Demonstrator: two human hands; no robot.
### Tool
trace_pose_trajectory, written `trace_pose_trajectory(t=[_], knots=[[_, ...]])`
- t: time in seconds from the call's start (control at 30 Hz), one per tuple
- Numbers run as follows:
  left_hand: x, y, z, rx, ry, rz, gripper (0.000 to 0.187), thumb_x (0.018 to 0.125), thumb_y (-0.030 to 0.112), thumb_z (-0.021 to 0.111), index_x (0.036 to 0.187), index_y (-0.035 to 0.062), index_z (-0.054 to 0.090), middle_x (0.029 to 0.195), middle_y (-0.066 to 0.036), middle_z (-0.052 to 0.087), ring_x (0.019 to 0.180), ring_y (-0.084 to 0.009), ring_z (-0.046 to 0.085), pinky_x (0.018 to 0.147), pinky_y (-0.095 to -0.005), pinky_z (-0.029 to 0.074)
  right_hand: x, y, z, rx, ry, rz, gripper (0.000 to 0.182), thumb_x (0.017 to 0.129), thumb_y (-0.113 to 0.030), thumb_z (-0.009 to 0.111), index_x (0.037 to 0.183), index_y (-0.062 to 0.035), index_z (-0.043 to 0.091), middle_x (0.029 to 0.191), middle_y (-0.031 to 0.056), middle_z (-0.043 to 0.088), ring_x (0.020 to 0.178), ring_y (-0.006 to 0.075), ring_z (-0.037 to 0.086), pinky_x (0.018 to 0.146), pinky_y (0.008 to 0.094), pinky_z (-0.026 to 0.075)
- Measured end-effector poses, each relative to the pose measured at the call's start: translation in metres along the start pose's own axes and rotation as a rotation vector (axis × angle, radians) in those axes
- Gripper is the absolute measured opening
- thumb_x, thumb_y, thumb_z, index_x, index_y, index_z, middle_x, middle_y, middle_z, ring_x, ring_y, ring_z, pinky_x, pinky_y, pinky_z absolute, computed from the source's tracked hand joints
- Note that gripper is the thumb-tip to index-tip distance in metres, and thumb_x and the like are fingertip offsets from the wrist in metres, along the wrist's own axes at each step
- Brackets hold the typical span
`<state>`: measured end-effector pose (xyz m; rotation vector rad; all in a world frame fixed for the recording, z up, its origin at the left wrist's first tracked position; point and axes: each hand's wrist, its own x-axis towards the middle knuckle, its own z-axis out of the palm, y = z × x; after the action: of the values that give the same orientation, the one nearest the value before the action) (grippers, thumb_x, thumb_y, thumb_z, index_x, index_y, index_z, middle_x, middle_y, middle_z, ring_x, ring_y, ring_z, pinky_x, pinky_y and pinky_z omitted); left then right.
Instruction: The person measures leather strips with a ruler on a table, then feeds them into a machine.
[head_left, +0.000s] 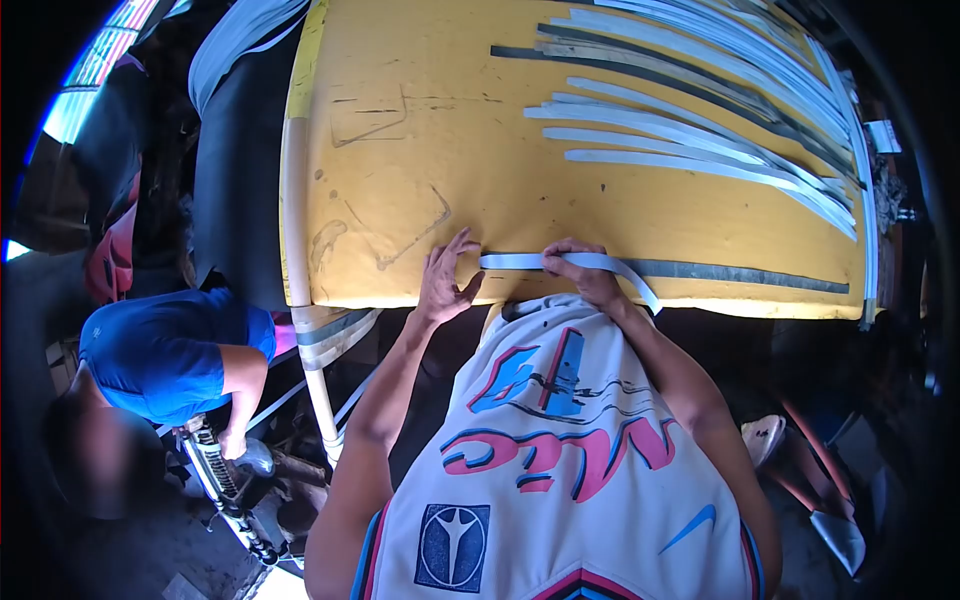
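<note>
A narrow white strip (515, 261) lies along the front edge of the yellow-covered table (420, 140), on top of a dark grey strip (740, 272). My right hand (585, 270) is closed on the white strip, thumb and fingers pinching it, and its free end curves off to the right and over the table edge. At the strip's left end, my left hand (448, 278) rests on the yellow surface with its fingers apart, thumb and index fingertips close to that end.
Several white strips (680, 125) and dark strips (640, 68) lie at the back right. A pale pole (296, 210) edges the table's left side. Left of it, a person in a blue shirt (165, 350) bends over a metal machine (225, 480). Dark rolled material (240, 190) stands beyond.
</note>
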<state>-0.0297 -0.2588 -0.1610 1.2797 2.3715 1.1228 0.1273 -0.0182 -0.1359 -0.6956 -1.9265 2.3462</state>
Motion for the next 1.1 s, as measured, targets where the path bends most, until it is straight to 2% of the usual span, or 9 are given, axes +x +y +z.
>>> trace_pose_trajectory(t=[0.13, 0.3, 0.37, 0.5, 0.57, 0.6, 0.67, 0.8, 1.1], knots=[[0.009, 0.004, -0.001, -0.031, -0.083, -0.006, 0.089, 0.076, 0.006, 0.080, 0.153, 0.0069, 0.035, 0.121, -0.003, 0.069, 0.110, -0.0277, 0.059, 0.101, -0.0409, 0.039, 0.002, 0.002, 0.002, -0.021, -0.003, 0.031, 0.018, 0.091, -0.012, 0.073, 0.101, 0.0028, 0.072, 0.094, 0.0078, 0.072, 0.086, 0.0135, 0.069, 0.079, 0.0256, 0.057], [0.010, -0.004, 0.002, -0.042, -0.098, -0.005, 0.087, 0.077, 0.007, 0.079, 0.153, 0.0095, 0.036, 0.120, -0.002, 0.069, 0.110, -0.0277, 0.059, 0.101, -0.0402, 0.040, 0.000, 0.008, 0.001, -0.006, 0.034, 0.016, 0.017, 0.091, -0.012, 0.072, 0.100, 0.0028, 0.073, 0.095, 0.0088, 0.071, 0.087, 0.0150, 0.069, 0.078, 0.0270, 0.056], [0.010, -0.007, 0.003, -0.054, -0.088, 0.008, 0.087, 0.077, 0.007, 0.079, 0.153, 0.0095, 0.036, 0.118, -0.002, 0.070, 0.109, -0.0279, 0.059, 0.101, -0.0403, 0.040, 0.001, 0.008, 0.000, -0.190, 0.036, -0.076, 0.017, 0.091, -0.014, 0.072, 0.099, 0.0017, 0.073, 0.095, 0.0103, 0.071, 0.087, 0.0171, 0.069, 0.078, 0.0290, 0.054], [0.010, -0.012, 0.004, -0.061, -0.047, 0.065, 0.086, 0.077, 0.005, 0.080, 0.152, 0.0087, 0.037, 0.116, -0.002, 0.071, 0.105, -0.0284, 0.060, 0.101, -0.0403, 0.041, -0.002, 0.005, -0.001, -0.300, 0.049, -0.121, 0.018, 0.090, -0.015, 0.072, 0.098, 0.0004, 0.074, 0.095, 0.0114, 0.071, 0.088, 0.0189, 0.069, 0.079, 0.0306, 0.053], [0.008, -0.016, 0.004, -0.099, -0.113, -0.002, 0.079, 0.077, 0.006, 0.081, 0.145, 0.0092, 0.042, 0.125, -0.004, 0.069, 0.124, -0.0283, 0.057, 0.106, -0.0441, 0.037, -0.002, 0.005, -0.002, -0.328, 0.078, -0.132, 0.018, 0.090, -0.016, 0.072, 0.097, 0.0003, 0.074, 0.095, 0.0113, 0.071, 0.088, 0.0197, 0.069, 0.079, 0.0311, 0.053], [0.008, -0.017, 0.005, -0.101, -0.113, -0.003, 0.079, 0.077, 0.006, 0.081, 0.145, 0.0092, 0.042, 0.125, -0.004, 0.069, 0.124, -0.0283, 0.057, 0.106, -0.0441, 0.037, -0.003, 0.006, -0.002, -0.329, 0.077, -0.131, 0.018, 0.090, -0.016, 0.072, 0.097, 0.0003, 0.074, 0.095, 0.0113, 0.071, 0.088, 0.0197, 0.069, 0.079, 0.0311, 0.053], [0.008, -0.018, 0.006, -0.041, -0.061, 0.071, 0.086, 0.077, 0.005, 0.080, 0.151, 0.0076, 0.037, 0.118, -0.002, 0.072, 0.105, -0.0281, 0.060, 0.100, -0.0400, 0.041, -0.004, 0.007, -0.002, -0.319, 0.088, -0.124, 0.018, 0.090, -0.016, 0.071, 0.097, 0.0003, 0.074, 0.094, 0.0118, 0.071, 0.088, 0.0202, 0.069, 0.079, 0.0314, 0.053], [0.007, -0.019, 0.006, -0.025, -0.050, 0.093, 0.084, 0.078, 0.005, 0.080, 0.150, 0.0070, 0.038, 0.118, -0.002, 0.072, 0.105, -0.0285, 0.061, 0.100, -0.0400, 0.041, -0.005, 0.009, -0.007, -0.363, 0.091, -0.138, 0.017, 0.090, -0.013, 0.071, 0.097, 0.0017, 0.073, 0.096, 0.0105, 0.071, 0.089, 0.0174, 0.069, 0.080, 0.0293, 0.054], [0.002, -0.030, 0.007, -0.032, -0.049, 0.135, 0.072, 0.081, 0.004, 0.078, 0.144, 0.0091, 0.044, 0.128, -0.005, 0.068, 0.129, -0.0315, 0.055, 0.107, -0.0442, 0.039, -0.006, 0.011, -0.010, -0.391, 0.090, -0.132, 0.018, 0.090, -0.014, 0.071, 0.097, 0.0024, 0.072, 0.095, 0.0111, 0.070, 0.089, 0.0175, 0.069, 0.080, 0.0288, 0.055]])
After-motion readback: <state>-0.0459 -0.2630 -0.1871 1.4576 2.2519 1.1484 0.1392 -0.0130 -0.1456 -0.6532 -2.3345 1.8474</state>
